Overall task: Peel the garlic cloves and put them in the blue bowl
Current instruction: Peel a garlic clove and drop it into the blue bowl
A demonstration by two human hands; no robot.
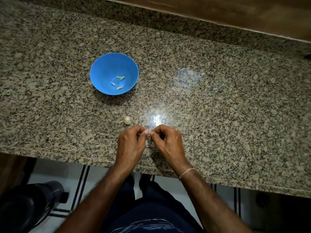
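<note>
A blue bowl (101,71) stands on the granite counter, left of centre, with several peeled garlic cloves (120,77) in its bottom. A small garlic bulb (127,120) lies on the counter between the bowl and my hands. My left hand (130,145) and my right hand (168,142) meet near the counter's front edge, fingers curled. Together their thumbs and fingertips pinch a small pale garlic clove (149,132), which is mostly hidden by the fingers.
The speckled granite counter (218,98) runs wide to the right and ends at a wooden wall at the back. Its front edge lies just under my wrists. Below it are a dark round container (30,206) at lower left and a tiled floor.
</note>
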